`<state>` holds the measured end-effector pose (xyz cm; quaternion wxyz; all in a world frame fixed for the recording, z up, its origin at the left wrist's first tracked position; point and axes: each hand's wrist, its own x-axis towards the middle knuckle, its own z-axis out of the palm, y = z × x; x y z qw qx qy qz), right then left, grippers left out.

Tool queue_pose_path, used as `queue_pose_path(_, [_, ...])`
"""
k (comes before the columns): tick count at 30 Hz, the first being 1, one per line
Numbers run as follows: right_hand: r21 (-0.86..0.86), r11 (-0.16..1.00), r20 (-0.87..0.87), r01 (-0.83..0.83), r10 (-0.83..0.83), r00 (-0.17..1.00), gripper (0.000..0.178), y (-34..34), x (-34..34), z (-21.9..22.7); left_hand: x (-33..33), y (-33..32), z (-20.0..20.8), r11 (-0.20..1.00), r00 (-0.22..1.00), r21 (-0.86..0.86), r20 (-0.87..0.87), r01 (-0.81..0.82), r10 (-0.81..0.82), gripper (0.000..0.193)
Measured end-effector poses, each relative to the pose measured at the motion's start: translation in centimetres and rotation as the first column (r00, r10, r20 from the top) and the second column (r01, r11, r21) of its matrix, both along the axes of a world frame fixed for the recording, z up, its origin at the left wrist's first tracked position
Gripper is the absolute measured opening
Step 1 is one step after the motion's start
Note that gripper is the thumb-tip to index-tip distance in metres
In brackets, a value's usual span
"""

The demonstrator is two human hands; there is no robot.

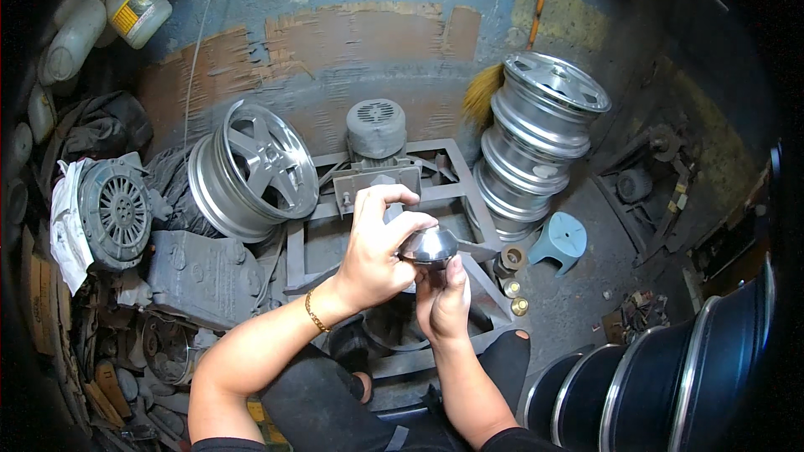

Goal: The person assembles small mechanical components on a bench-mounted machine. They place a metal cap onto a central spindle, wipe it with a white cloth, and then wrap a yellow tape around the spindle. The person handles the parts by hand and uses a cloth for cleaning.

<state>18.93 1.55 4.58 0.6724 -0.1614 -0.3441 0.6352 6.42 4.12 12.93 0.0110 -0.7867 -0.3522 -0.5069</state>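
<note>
Left hand (374, 244) and right hand (442, 308) in joint grasp of a shiny metal dome (430, 246)

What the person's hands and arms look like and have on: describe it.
The left hand and right hand are ungloved. A gold-coloured chain bracelet circles the left wrist; the right wrist shows nothing worn. Black sleeves show at the lower edge, leaving the forearms bare.

part (430, 244) between hands (373, 251) (444, 305), motor (376, 130) behind; rim (268, 166) left, stacked rims (532, 149) right.
</note>
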Motion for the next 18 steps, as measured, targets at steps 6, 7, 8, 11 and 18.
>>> queue_pose_path(6, [-0.162,0.971,-0.336,-0.176,0.114,0.935,0.054,-1.3,-0.7,0.8,0.2,-1.2,0.8,0.999,1.0,0.042,-0.002,0.014,-0.014,0.039])
queue_pose_path(7, [-0.153,0.97,-0.347,-0.19,0.127,0.929,0.054,-1.5,-0.7,0.9,0.2,-1.4,0.9,0.999,1.0,0.047,0.0,0.016,-0.016,0.039])
queue_pose_path(8, [-0.144,0.969,-0.358,-0.202,0.14,0.923,0.053,-1.6,-0.7,0.9,0.3,-1.5,1.1,0.998,1.0,0.056,-0.007,0.014,-0.013,0.039])
queue_pose_path(11, [-0.118,0.971,-0.36,-0.208,0.153,0.92,0.054,-1.9,-0.7,0.9,0.3,-1.9,1.5,0.997,1.0,0.08,-0.015,0.009,-0.008,0.04])
queue_pose_path(18, [-0.101,0.976,-0.321,-0.194,0.153,0.935,0.062,-3.0,-0.5,1.5,0.3,-2.3,2.0,0.996,1.0,0.081,-0.007,0.031,-0.031,0.042])
